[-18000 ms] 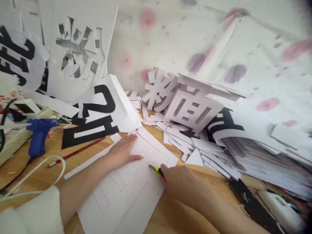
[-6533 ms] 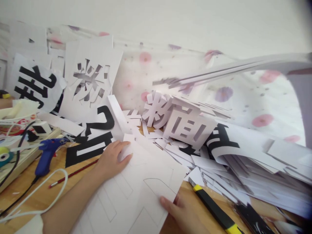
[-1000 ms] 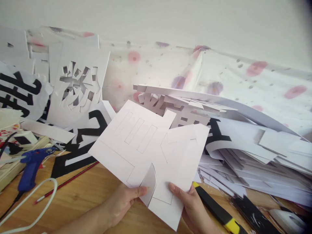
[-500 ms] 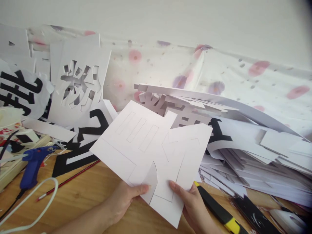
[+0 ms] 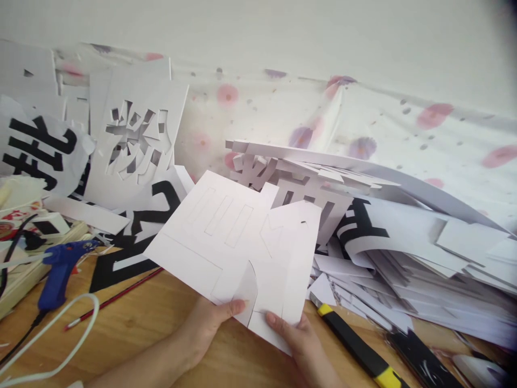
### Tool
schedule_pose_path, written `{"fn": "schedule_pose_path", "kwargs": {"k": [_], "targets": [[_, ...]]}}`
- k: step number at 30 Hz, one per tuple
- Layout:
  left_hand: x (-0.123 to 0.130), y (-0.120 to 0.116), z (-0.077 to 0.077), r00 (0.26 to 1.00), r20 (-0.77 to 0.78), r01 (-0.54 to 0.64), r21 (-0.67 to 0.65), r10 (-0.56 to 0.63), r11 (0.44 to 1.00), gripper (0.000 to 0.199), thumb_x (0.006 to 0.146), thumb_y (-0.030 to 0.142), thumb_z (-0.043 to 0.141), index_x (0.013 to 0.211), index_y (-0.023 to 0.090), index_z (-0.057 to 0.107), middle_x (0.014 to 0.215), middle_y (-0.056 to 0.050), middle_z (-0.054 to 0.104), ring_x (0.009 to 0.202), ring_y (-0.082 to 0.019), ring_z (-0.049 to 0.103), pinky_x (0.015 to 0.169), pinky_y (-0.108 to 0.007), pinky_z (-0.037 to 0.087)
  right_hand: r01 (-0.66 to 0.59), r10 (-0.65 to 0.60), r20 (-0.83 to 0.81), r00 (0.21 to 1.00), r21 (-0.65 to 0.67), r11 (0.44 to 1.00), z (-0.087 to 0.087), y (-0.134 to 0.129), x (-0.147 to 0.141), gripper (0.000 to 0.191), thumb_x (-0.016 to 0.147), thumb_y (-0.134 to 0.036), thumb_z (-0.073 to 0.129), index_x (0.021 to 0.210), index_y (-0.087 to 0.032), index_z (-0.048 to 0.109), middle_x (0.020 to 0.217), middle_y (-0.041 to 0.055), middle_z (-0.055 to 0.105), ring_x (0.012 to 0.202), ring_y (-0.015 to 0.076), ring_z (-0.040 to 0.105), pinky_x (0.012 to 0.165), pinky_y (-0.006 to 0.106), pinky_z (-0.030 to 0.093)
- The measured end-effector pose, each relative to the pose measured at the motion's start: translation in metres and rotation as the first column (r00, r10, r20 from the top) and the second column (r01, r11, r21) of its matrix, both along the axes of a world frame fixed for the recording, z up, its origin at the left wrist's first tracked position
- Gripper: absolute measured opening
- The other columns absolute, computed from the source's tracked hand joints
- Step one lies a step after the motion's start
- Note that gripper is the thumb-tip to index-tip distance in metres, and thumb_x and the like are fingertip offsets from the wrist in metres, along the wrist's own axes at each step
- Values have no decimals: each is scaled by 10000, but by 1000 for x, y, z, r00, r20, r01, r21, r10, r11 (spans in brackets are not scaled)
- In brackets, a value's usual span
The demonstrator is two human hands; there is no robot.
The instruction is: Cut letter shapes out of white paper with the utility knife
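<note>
Pretty bright, soft light here, can't really tell where it's coming from. White board (image 5: pixel 238 237) dead centre is close to washed out, detail's faint. Gentle shadow on the table (image 5: pixel 238 366) at 6 o'clock. Corner at 2 o'clock goes dark, and stuff towards 4 looks blurry and kinda stretched.

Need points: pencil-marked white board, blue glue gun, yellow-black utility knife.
White board (image 5: pixel 238 254): head view, middle of its face.
Glue gun (image 5: pixel 57 274): head view, its handle.
Utility knife (image 5: pixel 353 340): head view, its black handle.
</note>
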State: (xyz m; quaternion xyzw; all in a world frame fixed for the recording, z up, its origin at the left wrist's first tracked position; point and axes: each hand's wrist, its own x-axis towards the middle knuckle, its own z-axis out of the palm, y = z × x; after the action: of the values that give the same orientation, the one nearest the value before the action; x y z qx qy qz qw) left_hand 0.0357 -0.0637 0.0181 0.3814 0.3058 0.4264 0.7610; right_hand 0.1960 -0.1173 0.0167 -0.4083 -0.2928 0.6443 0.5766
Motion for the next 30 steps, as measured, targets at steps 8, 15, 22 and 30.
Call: {"fn": "schedule_pose_path", "kwargs": {"k": [8, 15, 22, 30], "targets": [[0, -1, -5, 999, 34, 44, -84, -42, 995, 412, 712, 215, 739, 1107, 160, 636, 1112, -120, 662, 1086, -308, 572, 887, -408, 454, 5, -6, 31, 999, 29, 1000, 4, 1, 0, 404, 621, -366, 762, 981, -201, 681, 963, 88, 707, 986, 323, 608, 923, 502, 388], [0, 2, -4, 999, -16, 34, -139, -36, 990, 457, 690, 211, 754, 1124, 154, 623, 1081, -120, 671, 1116, -304, 550, 861, -382, 469, -10, 3, 81, 997, 81, 997, -6, 5, 6, 389, 621, -359, 767, 968, -202, 688, 963, 87, 708, 948, 313, 625, 932, 499, 388], [-2, 2, -6, 998, 12, 68, -125, -67, 990, 419, 687, 210, 753, 1089, 162, 642, 1118, -112, 655, 1104, -307, 554, 848, -382, 481, -2, -7, 108, 994, 84, 996, -4, 5, 8, 424, 620, -356, 767, 1003, -202, 673, 1009, 86, 697, 995, 313, 604, 950, 490, 372], [-2, 5, -4, 989, 79, 137, -164, -126, 977, 367, 696, 214, 752, 1040, 114, 675, 1074, -135, 674, 1102, -300, 560, 930, -385, 439, -39, 35, 37, 999, 95, 995, 1, 6, 5, 432, 628, -364, 758, 1018, -200, 670, 1001, 93, 697, 977, 315, 610, 941, 497, 370]]}}
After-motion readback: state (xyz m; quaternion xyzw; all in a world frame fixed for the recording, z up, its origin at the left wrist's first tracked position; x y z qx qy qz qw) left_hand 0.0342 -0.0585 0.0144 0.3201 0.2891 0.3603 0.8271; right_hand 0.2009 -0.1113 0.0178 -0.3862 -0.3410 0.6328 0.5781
